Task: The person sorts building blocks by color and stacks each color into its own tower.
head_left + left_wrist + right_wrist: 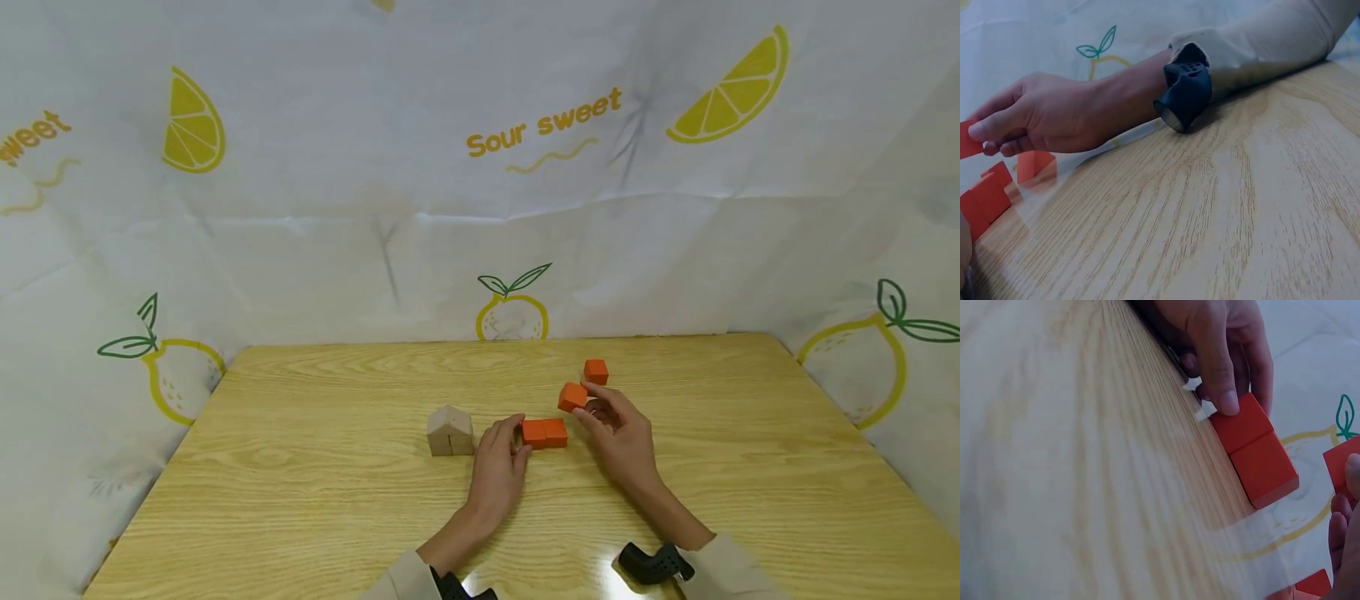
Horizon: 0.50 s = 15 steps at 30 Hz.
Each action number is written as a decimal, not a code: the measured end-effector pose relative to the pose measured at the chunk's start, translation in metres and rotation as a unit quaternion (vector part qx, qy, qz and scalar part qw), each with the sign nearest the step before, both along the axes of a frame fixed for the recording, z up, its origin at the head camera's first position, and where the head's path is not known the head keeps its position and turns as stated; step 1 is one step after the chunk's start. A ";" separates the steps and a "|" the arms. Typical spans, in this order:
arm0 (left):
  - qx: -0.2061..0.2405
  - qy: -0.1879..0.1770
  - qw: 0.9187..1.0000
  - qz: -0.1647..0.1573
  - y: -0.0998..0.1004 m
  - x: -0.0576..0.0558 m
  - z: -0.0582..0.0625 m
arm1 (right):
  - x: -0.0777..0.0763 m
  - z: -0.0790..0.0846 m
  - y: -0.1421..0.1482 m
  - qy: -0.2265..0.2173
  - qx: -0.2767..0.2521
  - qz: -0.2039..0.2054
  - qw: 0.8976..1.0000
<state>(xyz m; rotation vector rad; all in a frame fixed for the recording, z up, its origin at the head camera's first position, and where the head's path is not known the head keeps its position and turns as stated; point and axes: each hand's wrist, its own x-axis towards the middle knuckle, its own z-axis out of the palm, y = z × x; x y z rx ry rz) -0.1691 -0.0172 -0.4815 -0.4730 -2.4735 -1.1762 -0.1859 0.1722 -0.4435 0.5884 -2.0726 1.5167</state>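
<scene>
Pinching an orange block (572, 397) between thumb and fingertips of the right hand (624, 437), lifted above a wood-grain table (300, 508).
Gripping with the left hand (497, 471), thumb and fingers on opposite sides, the left end of a touching pair of orange blocks (553, 433) on the tabletop, nearer than the raised block; showing also a lone orange block (596, 372) beyond the right hand and a pale wooden house-shaped stack (450, 429) just beside the left.

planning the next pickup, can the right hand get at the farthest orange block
Probably not yet: the right hand is close to the farthest orange block, but it is holding another orange block.
</scene>
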 end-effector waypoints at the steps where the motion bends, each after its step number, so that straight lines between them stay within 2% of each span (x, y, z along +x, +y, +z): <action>1: 0.000 -0.001 1.000 0.001 0.000 0.000 0.000 | 0.001 0.000 -0.002 0.000 0.006 0.004 1.000; 3: 0.001 -0.002 1.000 0.002 0.000 0.000 0.000 | 0.002 0.001 -0.005 0.000 0.021 0.009 1.000; 6: 0.008 -0.002 1.000 0.002 0.001 0.000 0.000 | -0.001 -0.011 -0.006 -0.010 0.042 0.011 0.999; 10: 0.025 -0.009 1.000 -0.002 0.001 -0.001 -0.001 | 0.000 -0.016 -0.011 -0.007 0.059 0.015 0.998; 15: 0.053 -0.027 0.998 -0.013 -0.001 -0.002 -0.001 | 0.007 -0.002 -0.024 0.007 0.074 0.025 0.997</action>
